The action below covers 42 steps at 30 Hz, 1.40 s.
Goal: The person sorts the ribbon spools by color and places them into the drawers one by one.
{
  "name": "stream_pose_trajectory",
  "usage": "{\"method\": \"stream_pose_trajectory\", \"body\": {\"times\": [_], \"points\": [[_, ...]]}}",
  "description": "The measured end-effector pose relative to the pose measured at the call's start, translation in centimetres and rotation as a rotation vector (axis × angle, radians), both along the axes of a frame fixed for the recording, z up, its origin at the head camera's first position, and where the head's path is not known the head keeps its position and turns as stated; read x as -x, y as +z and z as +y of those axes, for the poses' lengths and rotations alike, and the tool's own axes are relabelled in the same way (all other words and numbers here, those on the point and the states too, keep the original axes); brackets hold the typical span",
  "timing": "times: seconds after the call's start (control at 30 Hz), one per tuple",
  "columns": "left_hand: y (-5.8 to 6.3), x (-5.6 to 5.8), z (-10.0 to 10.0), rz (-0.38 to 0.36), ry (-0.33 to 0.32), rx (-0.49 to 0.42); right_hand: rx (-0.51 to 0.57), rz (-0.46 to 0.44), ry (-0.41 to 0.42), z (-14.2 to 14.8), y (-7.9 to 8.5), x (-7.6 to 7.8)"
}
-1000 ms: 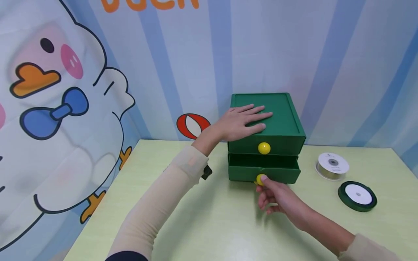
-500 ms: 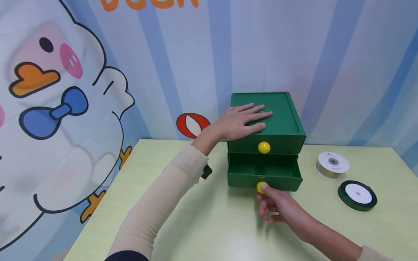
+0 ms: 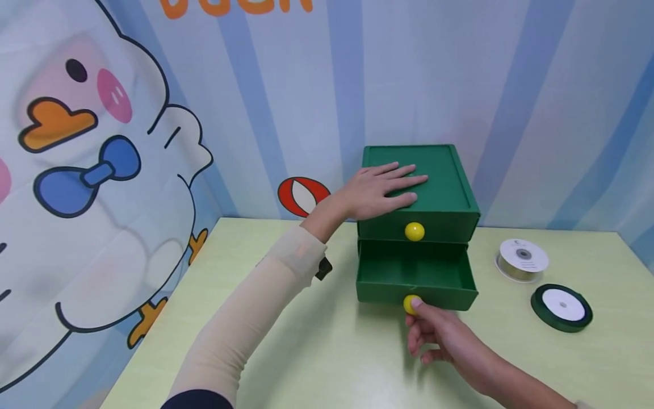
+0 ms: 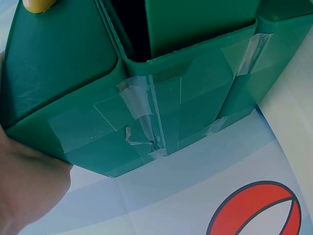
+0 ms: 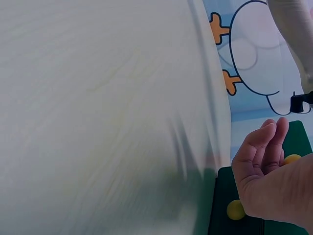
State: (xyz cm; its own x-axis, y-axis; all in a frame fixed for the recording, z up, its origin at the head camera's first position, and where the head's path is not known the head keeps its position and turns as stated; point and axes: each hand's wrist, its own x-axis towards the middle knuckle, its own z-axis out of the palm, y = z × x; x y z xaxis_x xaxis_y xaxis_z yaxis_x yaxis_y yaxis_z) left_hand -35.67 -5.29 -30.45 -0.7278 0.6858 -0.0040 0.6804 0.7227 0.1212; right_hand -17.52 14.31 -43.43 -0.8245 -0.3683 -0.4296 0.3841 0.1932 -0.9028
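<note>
A green drawer cabinet (image 3: 439, 179) with round yellow knobs stands near the back of the table. My left hand (image 3: 380, 193) rests flat on its top, fingers spread. Below the top drawer, a lower drawer (image 3: 416, 295) is pulled well out, and its visible inside is bare. My right hand (image 3: 447, 335) pinches this drawer's yellow knob (image 3: 410, 304) with the thumb on its near side; the other fingers are loosely curled beneath. The top drawer, with its own yellow knob (image 3: 414, 231), is in. Clear tape (image 4: 139, 105) joins the cabinet's sections in the left wrist view.
A white-faced ribbon spool (image 3: 522, 258) and a dark green ribbon roll (image 3: 562, 308) lie on the table (image 3: 286, 352) to the right of the cabinet. A printed cloth backdrop (image 3: 286, 102) with a cartoon duck hangs right behind the table.
The lower drawer has slid out toward me, showing more of its inside, with my right hand moving back on its knob. My left hand has stayed on the cabinet top.
</note>
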Motion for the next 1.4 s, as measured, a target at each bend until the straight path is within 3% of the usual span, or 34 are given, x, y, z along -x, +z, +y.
{"method": "stream_pose_trajectory", "body": {"times": [1.0, 1.4], "points": [[-0.1, 0.1, 0.0, 0.001, 0.002, 0.007, 0.062, -0.077, 0.092, 0.9, -0.4, -2.2], [0.0, 0.0, 0.0, -0.002, 0.0, 0.008, 0.05, -0.104, 0.093, 1.0, -0.6, -3.2]]}}
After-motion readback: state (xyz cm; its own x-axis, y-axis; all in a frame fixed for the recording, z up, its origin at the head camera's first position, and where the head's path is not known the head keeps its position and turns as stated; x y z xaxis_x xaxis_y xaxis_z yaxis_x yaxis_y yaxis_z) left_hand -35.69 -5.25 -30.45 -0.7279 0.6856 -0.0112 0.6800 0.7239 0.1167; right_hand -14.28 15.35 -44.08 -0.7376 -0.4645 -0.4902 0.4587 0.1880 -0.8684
